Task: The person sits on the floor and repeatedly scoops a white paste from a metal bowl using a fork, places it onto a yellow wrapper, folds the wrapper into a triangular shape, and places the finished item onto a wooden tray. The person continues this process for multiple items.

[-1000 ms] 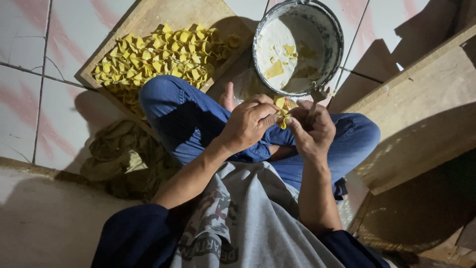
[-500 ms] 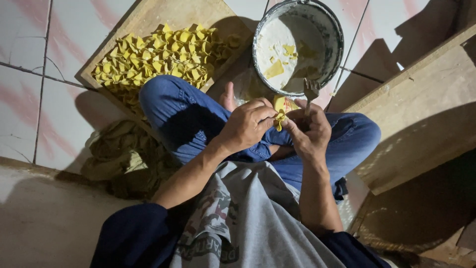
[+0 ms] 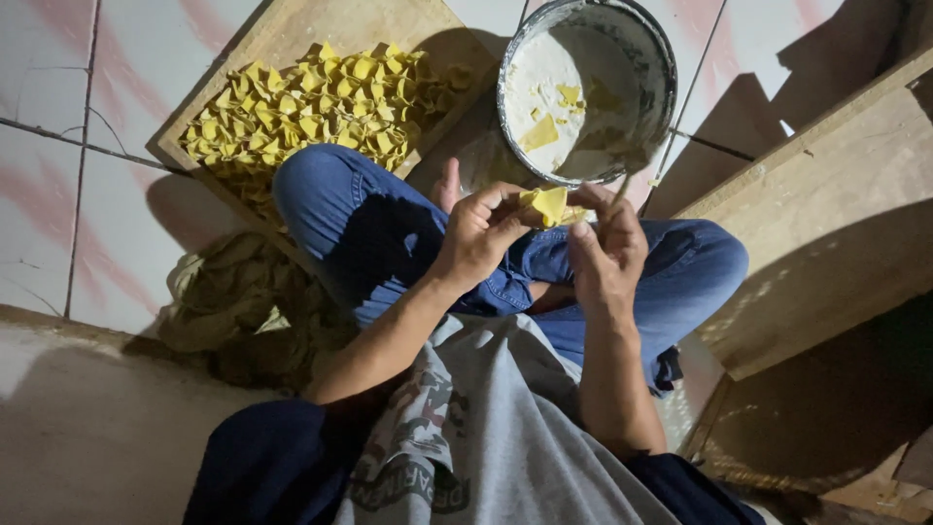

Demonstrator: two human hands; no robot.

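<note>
Several pale floor tiles point(image 3: 58, 68), pink-streaked. Wooden tray point(image 3: 292, 39) heaped with folded yellow dumplings point(image 3: 311, 107). Metal bowl point(image 3: 661, 58) alongside. Left hand point(image 3: 481, 238), right hand point(image 3: 607, 253) both pinching yellow wrapper point(image 3: 546, 204) over crossed legs.

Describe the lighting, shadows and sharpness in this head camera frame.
Head view: hard light falls on the pale floor tiles and the round metal bowl, casting sharp dark shadows at right; the left hand, right hand and folded yellow dough wrapper are lit and fairly sharp.
</note>
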